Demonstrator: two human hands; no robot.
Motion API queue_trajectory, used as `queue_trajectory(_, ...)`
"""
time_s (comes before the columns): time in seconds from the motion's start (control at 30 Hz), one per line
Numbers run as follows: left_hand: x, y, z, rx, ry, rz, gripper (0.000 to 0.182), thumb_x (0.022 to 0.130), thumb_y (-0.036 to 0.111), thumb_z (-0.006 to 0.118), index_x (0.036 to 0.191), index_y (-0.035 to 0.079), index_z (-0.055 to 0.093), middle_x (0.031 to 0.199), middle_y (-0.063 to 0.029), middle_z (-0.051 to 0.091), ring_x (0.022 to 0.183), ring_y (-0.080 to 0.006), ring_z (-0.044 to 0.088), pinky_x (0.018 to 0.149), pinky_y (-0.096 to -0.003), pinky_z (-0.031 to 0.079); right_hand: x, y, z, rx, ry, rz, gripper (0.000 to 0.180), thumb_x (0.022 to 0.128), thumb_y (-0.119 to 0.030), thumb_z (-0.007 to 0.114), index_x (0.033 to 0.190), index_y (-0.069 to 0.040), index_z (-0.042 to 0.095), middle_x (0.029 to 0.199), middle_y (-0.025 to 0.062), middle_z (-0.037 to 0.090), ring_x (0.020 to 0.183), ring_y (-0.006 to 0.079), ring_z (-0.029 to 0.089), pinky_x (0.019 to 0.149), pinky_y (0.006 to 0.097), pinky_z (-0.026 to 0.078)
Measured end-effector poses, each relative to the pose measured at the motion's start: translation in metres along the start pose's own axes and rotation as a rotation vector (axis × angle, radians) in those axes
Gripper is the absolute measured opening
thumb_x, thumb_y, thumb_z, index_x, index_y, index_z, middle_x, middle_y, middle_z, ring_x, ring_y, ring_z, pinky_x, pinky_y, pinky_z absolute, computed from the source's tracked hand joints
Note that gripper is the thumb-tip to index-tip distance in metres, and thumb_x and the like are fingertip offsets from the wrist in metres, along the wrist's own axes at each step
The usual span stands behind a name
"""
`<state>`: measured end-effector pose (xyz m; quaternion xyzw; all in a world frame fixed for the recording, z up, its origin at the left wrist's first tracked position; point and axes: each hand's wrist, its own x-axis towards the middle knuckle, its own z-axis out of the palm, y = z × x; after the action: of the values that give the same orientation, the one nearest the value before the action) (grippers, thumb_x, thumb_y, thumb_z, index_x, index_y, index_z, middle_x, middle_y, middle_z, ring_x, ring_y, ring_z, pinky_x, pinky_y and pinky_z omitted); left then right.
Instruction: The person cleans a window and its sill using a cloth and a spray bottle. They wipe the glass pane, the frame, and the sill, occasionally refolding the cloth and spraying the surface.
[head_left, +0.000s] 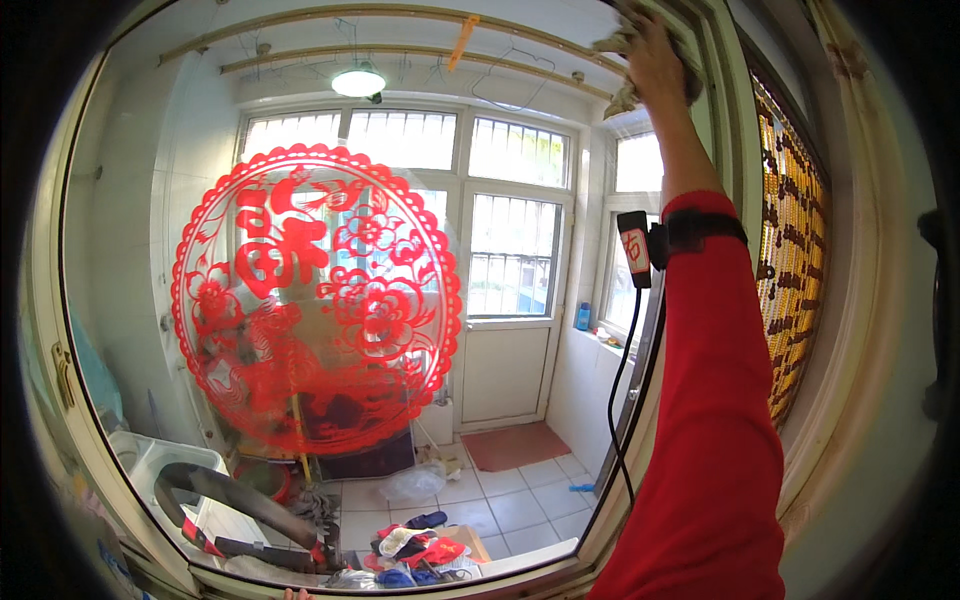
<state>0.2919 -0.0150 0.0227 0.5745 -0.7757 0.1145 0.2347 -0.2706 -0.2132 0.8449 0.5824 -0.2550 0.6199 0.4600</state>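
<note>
High at the upper right, my right hand presses a crumpled greyish-brown cloth to the corner of a large glass pane, beside its light-coloured frame. A red sleeve covers that arm, and a strap above the wrist carries a small black device with a cable. Only the fingertips of my left hand show at the bottom edge, by the lower frame rail; the rest is out of view. A round red paper-cut decoration with flowers is on the left half of the pane.
Behind the glass lie a tiled room with a white door, a reddish mat and a pile of shoes. A metal latch sits on the left frame. To the right hangs a bead curtain.
</note>
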Motion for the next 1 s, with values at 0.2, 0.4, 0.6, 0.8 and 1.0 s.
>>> queue_trajectory(0.2,0.000,-0.001,0.000,-0.073,0.004,-0.003,0.070,0.089,0.025,0.050,0.153,0.002,0.038,0.163,-0.0165,0.032,0.153,-0.0404,0.024,0.125,-0.0629,0.009,0.026,-0.016,0.017,-0.269,0.105,0.358,0.039,0.096,-0.020,0.049,0.130,-0.006,0.063,0.130,0.0258,0.062,0.120,0.0479,0.060,0.101,0.0590,0.045)
queue_trajectory(0.4,0.002,0.000,0.002,0.028,0.062,0.049,0.070,0.088,0.026,0.050,0.153,0.002,0.039,0.162,-0.0172,0.033,0.152,-0.0408,0.024,0.124,-0.0642,0.010,0.020,-0.128,0.048,-1.287,-0.412,-0.236,0.026,0.097,-0.017,0.054,0.115,-0.003,0.067,0.128,0.0226,0.061,0.123,0.0370,0.058,0.112,0.0489,0.040)
queue_trajectory(0.6,0.001,-0.004,0.007,0.035,0.048,0.048,0.070,0.087,0.026,0.050,0.153,0.003,0.040,0.162,-0.0161,0.034,0.152,-0.0403,0.026,0.124,-0.0631,0.011,0.006,-0.105,0.030,-1.032,-0.228,-0.770,0.049,0.094,-0.024,0.056,0.134,0.004,0.057,0.143,0.0217,0.052,0.137,0.0379,0.043,0.122,0.0570,0.022)
queue_trajectory(0.8,0.003,-0.007,0.011,-0.004,0.060,0.037,0.071,0.087,0.026,0.050,0.154,0.004,0.038,0.163,-0.0155,0.033,0.153,-0.0397,0.025,0.125,-0.0623,0.011,0.011,-0.011,-0.003,-1.237,0.002,-0.794,0.032,0.092,-0.025,0.062,0.118,-0.007,0.068,0.132,0.0156,0.059,0.135,0.0327,0.045,0.122,0.0543,0.025)
queue_trajectory(1.0,0.001,0.005,-0.005,-0.018,-0.006,-0.034,0.075,0.084,0.018,0.058,0.155,0.006,0.037,0.164,-0.0152,0.031,0.153,-0.0390,0.023,0.124,-0.0630,0.014,-0.012,-0.005,-0.026,-1.392,-0.208,-0.497,0.018,0.091,-0.009,0.060,0.099,-0.005,0.076,0.110,0.0144,0.073,0.127,0.0279,0.059,0.126,0.0523,0.018)
